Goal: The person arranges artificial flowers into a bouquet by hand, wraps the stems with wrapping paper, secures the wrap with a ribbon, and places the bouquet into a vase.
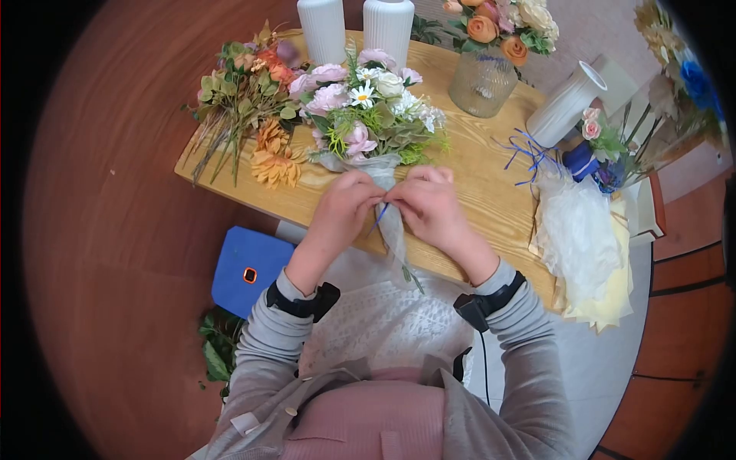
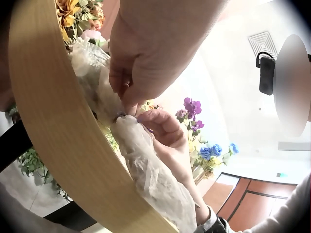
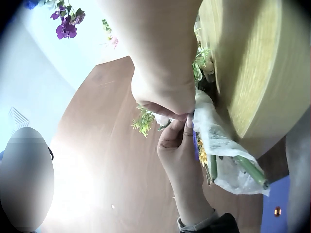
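Observation:
A bouquet of pink and white flowers (image 1: 359, 103) lies on the wooden table, its stems wrapped in whitish sheer paper (image 1: 393, 230). Around the wrap runs a thin blue ribbon (image 1: 379, 218). My left hand (image 1: 341, 211) and my right hand (image 1: 433, 207) meet at the ribbon, thumbs and fingertips pinching it on top of the wrap. In the left wrist view the wrap (image 2: 148, 167) hangs past the table edge below the fingers. Green stem ends (image 3: 252, 172) poke out of it in the right wrist view. The knot area is mostly hidden by the fingers.
Loose flowers (image 1: 238, 100) lie at the table's left. White vases (image 1: 322, 31) and a glass vase (image 1: 481, 84) stand behind. At the right are a tilted white vase (image 1: 563, 107), a blue ribbon roll (image 1: 580, 162) and sheer white paper (image 1: 579, 238). A blue stool (image 1: 249, 268) stands at the left.

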`<state>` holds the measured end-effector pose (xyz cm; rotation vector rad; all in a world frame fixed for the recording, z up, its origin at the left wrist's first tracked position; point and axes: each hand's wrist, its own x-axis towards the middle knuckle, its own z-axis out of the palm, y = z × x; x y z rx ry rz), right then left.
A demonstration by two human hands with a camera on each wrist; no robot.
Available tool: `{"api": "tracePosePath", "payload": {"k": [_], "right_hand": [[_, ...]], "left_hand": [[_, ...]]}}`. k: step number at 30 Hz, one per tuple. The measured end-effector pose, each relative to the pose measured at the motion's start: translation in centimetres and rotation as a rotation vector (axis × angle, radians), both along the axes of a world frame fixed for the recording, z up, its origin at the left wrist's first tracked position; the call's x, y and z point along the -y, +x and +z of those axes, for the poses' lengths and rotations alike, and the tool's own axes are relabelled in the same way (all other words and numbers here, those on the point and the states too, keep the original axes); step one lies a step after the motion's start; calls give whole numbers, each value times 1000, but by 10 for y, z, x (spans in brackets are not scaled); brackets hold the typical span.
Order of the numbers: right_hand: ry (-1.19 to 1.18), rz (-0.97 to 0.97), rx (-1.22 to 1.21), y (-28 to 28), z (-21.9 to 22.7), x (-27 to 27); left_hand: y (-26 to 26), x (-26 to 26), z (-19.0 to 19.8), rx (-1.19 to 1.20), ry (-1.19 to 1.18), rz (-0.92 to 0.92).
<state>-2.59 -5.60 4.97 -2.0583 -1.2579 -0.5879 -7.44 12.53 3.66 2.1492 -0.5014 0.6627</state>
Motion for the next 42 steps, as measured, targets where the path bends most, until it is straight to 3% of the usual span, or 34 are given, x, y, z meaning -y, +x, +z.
{"api": "tracePosePath", "payload": {"k": [3,7,12,23,25,26,28,38,41,42], "right_hand": [[-33,-46,195,-3,-1,-4],[-121,-79,271,-14,1,-4],[-100,-175,382,-17,-4,-9],[46,-224,431,-8,-10,-13],[73,-216,424,-7,-8,-13],[74,-209,406,-6,-7,-13],[76,-202,389,-5,-6,-12],[77,-189,326,-2,-9,-11],[67,-188,288,-2,-9,-10],[60,-188,259,-1,-9,-9]], "left_hand": [[1,-3,-3,-11,-35,-4],[2,-5,-7,-125,-144,-18],[5,-7,-13,-102,-188,-18],[4,-12,-6,-180,-206,-47],[4,-13,-5,-323,-352,-74],[6,-14,-4,-324,-353,-73],[9,-16,-1,-15,-66,-110],[10,-18,8,-77,37,-169],[5,-14,9,13,35,-123],[1,-12,11,-73,-27,-111]]}}
